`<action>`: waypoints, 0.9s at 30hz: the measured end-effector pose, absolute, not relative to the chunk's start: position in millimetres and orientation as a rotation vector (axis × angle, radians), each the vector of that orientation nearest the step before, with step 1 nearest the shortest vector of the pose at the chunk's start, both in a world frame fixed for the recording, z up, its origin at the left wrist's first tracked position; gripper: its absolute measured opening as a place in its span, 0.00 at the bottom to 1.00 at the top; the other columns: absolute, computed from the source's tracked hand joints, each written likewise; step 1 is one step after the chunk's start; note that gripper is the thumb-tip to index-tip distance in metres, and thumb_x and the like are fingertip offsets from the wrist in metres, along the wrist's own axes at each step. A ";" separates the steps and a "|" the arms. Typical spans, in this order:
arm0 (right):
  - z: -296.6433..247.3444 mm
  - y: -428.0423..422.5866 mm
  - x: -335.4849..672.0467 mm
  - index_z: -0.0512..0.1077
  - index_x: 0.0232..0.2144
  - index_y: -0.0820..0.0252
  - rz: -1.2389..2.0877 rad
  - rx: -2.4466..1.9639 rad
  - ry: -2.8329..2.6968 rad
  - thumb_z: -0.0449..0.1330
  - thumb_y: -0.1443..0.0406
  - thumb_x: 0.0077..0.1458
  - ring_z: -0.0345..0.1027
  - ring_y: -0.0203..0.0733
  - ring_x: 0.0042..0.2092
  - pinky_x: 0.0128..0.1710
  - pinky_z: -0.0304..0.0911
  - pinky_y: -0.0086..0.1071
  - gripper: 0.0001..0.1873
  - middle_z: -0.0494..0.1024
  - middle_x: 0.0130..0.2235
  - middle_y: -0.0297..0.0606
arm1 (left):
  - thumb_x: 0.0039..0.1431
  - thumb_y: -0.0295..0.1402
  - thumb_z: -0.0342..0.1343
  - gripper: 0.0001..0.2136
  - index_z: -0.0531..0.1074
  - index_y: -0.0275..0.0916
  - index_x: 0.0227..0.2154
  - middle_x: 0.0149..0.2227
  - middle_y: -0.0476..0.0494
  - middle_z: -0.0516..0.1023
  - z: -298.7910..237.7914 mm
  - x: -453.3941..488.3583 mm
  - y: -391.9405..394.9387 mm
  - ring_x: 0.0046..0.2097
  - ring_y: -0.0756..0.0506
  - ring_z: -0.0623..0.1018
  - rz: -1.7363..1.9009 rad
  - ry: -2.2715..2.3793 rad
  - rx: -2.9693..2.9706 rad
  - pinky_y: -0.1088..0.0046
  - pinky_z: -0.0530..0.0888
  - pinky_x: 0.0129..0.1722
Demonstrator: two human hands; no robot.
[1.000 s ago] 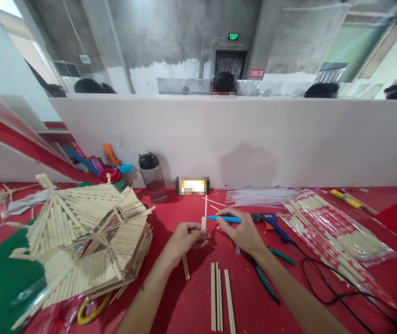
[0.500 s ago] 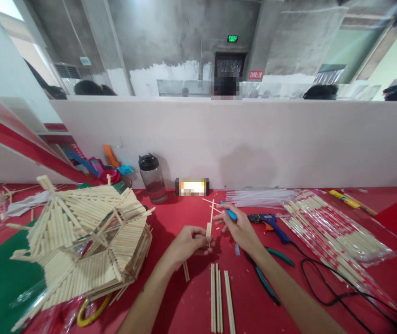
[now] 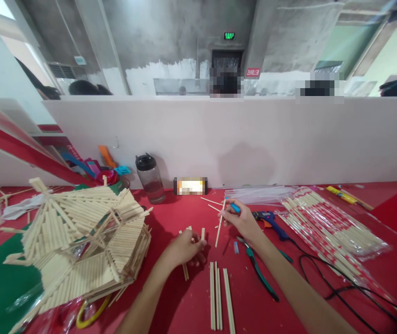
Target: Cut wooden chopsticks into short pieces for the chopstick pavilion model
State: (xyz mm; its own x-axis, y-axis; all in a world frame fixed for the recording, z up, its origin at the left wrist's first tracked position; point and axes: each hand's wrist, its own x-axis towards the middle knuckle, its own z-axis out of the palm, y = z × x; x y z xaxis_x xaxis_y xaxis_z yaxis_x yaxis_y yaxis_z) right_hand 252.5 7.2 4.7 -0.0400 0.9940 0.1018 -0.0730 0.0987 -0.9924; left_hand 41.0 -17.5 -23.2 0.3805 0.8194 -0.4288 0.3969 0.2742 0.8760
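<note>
My right hand [image 3: 242, 220] pinches a thin wooden stick [image 3: 220, 225], which slants down toward the table. A blue pen-like tool [image 3: 235, 208] also sits in that hand; its kind is unclear. To the left, my left hand [image 3: 186, 248] is closed on a short piece of wooden stick [image 3: 203, 233] that stands up by the thumb. More sticks [image 3: 185, 272] show beside and below the left hand, partly hidden by it. Below the hands, several long wooden sticks [image 3: 216, 297] lie side by side. Under my right forearm are green-handled pliers [image 3: 259, 271], partly covered.
A large structure of glued sticks [image 3: 90, 241] fills the left side. Behind stand a water bottle [image 3: 150, 181] and a white partition [image 3: 184, 139]. At right lie a blue glue gun [image 3: 271, 220], its black cable [image 3: 323, 297] and bagged sticks [image 3: 337, 227].
The long stick has come away from the short pieces in my left hand and is now in my right hand. My left hand has moved slightly left and the hands are farther apart.
</note>
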 end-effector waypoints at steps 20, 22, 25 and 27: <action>22.7 -7.6 271.1 0.66 0.34 0.56 0.614 -1.348 -2.262 0.65 0.62 0.47 0.68 0.37 0.31 0.30 0.56 0.28 0.13 0.75 0.31 0.31 | 0.60 0.38 0.52 0.09 0.65 0.39 0.28 0.23 0.51 0.71 -9.1 50.9 -15.2 0.24 0.51 0.69 0.815 1.109 1.644 0.77 0.63 0.27; 24.5 -12.8 279.0 0.66 0.33 0.55 0.468 -1.415 -2.510 0.68 0.65 0.43 0.68 0.39 0.31 0.27 0.51 0.28 0.15 0.74 0.31 0.31 | 0.61 0.39 0.51 0.10 0.63 0.39 0.28 0.21 0.52 0.70 -11.3 49.5 -13.2 0.23 0.51 0.69 0.822 1.089 1.614 0.78 0.63 0.26; 18.8 -18.9 282.6 0.67 0.33 0.55 0.412 -1.463 -2.698 0.67 0.71 0.39 0.70 0.41 0.32 0.25 0.46 0.28 0.18 0.75 0.31 0.32 | 0.61 0.41 0.51 0.12 0.61 0.40 0.28 0.20 0.53 0.69 -12.6 49.1 -11.5 0.22 0.51 0.69 0.831 1.056 1.579 0.78 0.63 0.25; 14.2 -20.7 281.4 0.67 0.33 0.56 0.401 -1.495 -2.735 0.65 0.74 0.38 0.70 0.41 0.32 0.25 0.45 0.28 0.18 0.75 0.32 0.33 | 0.61 0.42 0.51 0.13 0.61 0.40 0.28 0.20 0.53 0.69 -12.8 49.4 -11.0 0.21 0.51 0.69 0.838 1.037 1.555 0.78 0.63 0.24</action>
